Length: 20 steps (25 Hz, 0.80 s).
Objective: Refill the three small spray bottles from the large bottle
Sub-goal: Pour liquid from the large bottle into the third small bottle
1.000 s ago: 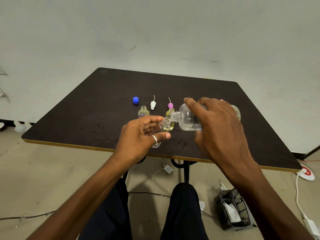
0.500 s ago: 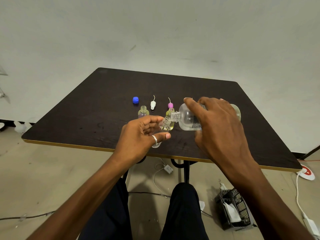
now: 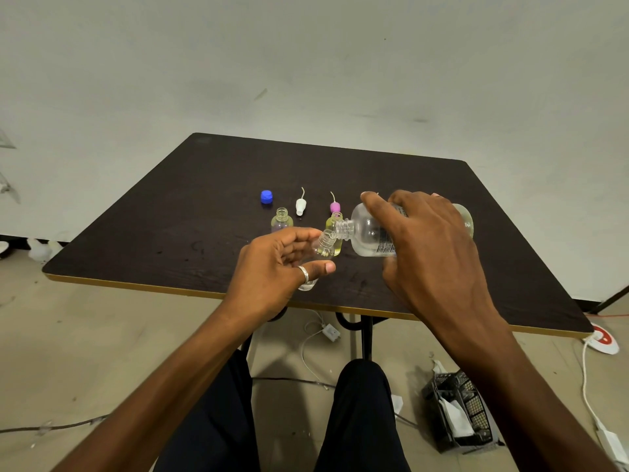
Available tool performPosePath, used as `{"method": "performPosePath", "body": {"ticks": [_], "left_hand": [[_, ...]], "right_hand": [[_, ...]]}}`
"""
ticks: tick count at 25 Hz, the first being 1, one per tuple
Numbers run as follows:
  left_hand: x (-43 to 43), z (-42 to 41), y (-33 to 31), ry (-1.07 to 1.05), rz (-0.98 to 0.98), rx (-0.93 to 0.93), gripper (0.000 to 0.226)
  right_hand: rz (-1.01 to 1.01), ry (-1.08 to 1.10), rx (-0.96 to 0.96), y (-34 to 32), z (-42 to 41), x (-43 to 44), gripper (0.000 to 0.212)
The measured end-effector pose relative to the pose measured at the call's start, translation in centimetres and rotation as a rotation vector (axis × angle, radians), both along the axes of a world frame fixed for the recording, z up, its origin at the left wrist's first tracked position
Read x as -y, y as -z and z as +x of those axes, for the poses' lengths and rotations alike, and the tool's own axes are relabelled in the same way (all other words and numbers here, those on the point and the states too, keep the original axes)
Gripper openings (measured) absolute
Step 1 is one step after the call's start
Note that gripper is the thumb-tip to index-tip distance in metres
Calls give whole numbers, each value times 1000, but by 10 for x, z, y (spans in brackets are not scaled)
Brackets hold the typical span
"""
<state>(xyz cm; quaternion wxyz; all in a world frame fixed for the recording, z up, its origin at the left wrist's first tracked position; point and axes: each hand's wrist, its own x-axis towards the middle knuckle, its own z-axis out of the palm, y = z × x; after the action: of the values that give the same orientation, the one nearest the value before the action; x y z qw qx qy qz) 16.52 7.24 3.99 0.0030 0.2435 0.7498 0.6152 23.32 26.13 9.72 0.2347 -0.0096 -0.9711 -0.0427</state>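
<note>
My right hand [image 3: 429,253] grips the large clear bottle [image 3: 369,233], tipped on its side with its open neck pointing left. My left hand [image 3: 272,270] holds a small clear bottle [image 3: 325,245] tilted, its mouth right under the large bottle's neck. A second small bottle [image 3: 281,220] stands open on the dark table [image 3: 190,212] to the left. A third small bottle [image 3: 335,221] with yellowish liquid stands behind the held one, partly hidden. A white spray top [image 3: 300,206] and a pink spray top [image 3: 335,206] lie behind them.
A blue cap [image 3: 266,196] lies at the back left of the group. Under the table are cables, a white plug [image 3: 331,332] and a black mesh basket [image 3: 459,410] on the floor. My knees sit below the table's front edge.
</note>
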Motion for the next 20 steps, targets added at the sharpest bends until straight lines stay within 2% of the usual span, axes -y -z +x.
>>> {"method": "performPosePath", "body": {"ticks": [20], "left_hand": [[1, -2, 3, 5, -11, -5, 48]], "right_hand": [[7, 11, 49, 0, -1, 1, 83]]}}
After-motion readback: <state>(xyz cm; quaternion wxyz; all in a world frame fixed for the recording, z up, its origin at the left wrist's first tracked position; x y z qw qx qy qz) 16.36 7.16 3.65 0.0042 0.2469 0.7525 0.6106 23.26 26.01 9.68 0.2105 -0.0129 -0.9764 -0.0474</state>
